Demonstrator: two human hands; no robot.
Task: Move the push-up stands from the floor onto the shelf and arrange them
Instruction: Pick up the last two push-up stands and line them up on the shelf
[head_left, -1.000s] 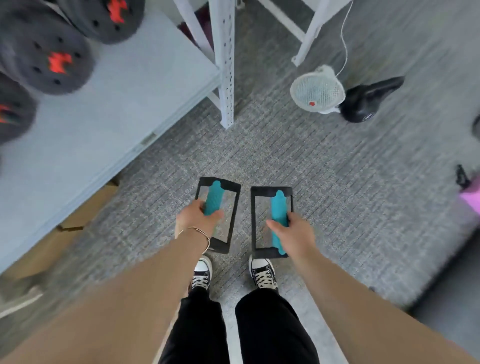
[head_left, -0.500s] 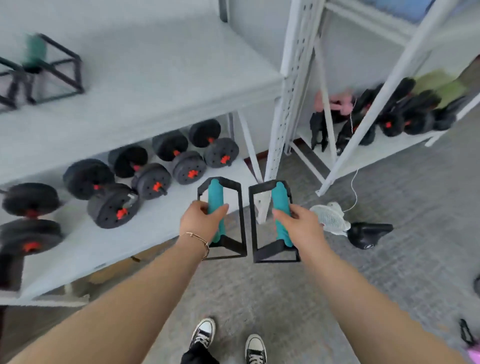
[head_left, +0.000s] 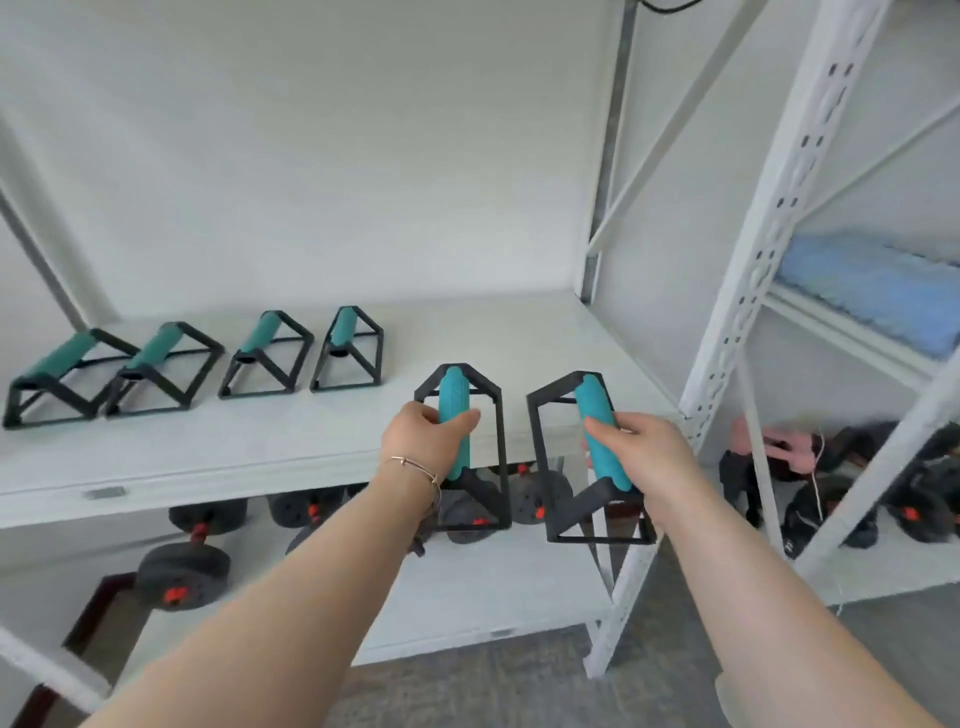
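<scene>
My left hand grips the teal handle of a black-framed push-up stand, held in the air at the front edge of the white shelf. My right hand grips the teal handle of a second push-up stand just to its right, tilted a little. Both frames hang partly over the shelf edge. Several more push-up stands stand in a row on the shelf to the left, the nearest and another beside it.
Black dumbbells with red marks lie on the lower shelf. A white perforated upright stands right of my right hand. The neighbouring rack holds a blue mat above and dark and pink gear below. Grey carpet covers the floor.
Both hands have lifted the two stands from the floor up to the level of the upper shelf. My view has risen from the carpet and my shoes to the shelf.
</scene>
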